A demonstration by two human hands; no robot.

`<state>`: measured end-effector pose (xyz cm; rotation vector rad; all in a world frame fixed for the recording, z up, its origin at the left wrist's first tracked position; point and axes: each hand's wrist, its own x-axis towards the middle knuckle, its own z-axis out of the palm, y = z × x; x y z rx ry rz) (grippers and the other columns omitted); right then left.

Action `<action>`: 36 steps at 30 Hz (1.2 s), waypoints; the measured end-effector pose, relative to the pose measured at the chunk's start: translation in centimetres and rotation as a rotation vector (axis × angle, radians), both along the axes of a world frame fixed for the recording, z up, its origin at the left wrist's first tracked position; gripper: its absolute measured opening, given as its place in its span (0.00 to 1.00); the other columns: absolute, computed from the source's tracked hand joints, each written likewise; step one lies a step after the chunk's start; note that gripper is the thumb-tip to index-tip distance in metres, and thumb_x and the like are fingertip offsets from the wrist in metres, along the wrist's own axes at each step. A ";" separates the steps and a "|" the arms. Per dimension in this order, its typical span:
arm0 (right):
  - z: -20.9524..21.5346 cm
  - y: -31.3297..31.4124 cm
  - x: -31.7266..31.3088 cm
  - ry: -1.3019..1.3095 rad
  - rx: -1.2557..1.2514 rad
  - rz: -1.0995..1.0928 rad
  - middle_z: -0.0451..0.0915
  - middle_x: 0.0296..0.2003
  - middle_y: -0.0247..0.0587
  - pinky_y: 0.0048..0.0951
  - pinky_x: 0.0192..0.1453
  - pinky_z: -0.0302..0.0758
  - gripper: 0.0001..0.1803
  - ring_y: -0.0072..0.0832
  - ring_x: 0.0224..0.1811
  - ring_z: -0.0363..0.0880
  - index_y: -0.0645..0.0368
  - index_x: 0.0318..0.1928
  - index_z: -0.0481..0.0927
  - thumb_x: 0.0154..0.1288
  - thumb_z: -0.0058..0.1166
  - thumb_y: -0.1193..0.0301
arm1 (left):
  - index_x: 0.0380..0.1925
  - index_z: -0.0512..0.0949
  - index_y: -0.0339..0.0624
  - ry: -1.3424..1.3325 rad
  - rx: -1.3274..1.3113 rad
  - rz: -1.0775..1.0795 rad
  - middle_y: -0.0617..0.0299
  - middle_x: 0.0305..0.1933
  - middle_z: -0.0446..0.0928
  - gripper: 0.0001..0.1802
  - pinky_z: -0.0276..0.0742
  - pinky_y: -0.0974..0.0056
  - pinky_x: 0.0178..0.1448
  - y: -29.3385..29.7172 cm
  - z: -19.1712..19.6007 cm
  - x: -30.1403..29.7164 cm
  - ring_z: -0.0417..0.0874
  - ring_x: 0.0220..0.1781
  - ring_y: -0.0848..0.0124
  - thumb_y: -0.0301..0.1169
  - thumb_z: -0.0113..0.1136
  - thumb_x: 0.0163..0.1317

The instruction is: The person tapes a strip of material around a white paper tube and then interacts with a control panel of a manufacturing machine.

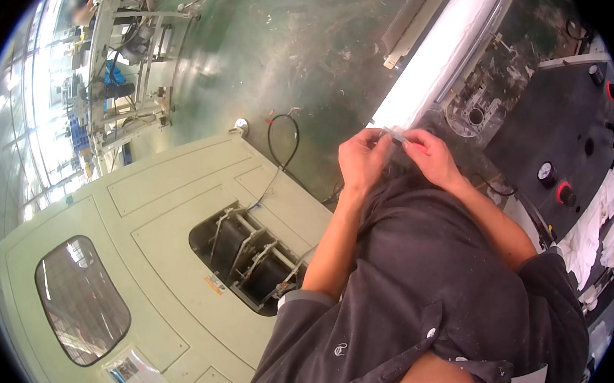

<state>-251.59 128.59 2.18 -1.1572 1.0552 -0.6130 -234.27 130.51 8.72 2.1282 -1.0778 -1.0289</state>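
**Small pale strip (395, 135) held at near end of roll (446, 50)**

Left hand (363, 161) and right hand (433, 159) both closed, fingertips pinching the strip just beside the roll's near end. Progress: strip picked up, not yet released; joined to roll or loose, can't tell, nor how much handling is left. Cabinet (150, 234) left of roll, black panel (524, 133) right.

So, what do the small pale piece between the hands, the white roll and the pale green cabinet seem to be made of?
Small pale piece: perhaps thin plastic, looking whitish and translucent; too small to be sure.
White roll: perhaps film or fabric; it looks smooth and bright.
Pale green cabinet: likely satin-painted sheet metal, flat with thin seams.
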 end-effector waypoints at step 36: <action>-1.1 -0.6 0.7 0.076 -0.026 -0.023 0.83 0.31 0.39 0.28 0.44 0.75 0.12 0.24 0.35 0.80 0.65 0.37 0.79 0.66 0.61 0.67 | 0.33 0.85 0.32 0.323 -0.020 0.207 0.62 0.28 0.83 0.11 0.72 0.72 0.34 -1.2 -2.5 2.3 0.78 0.28 0.78 0.28 0.74 0.52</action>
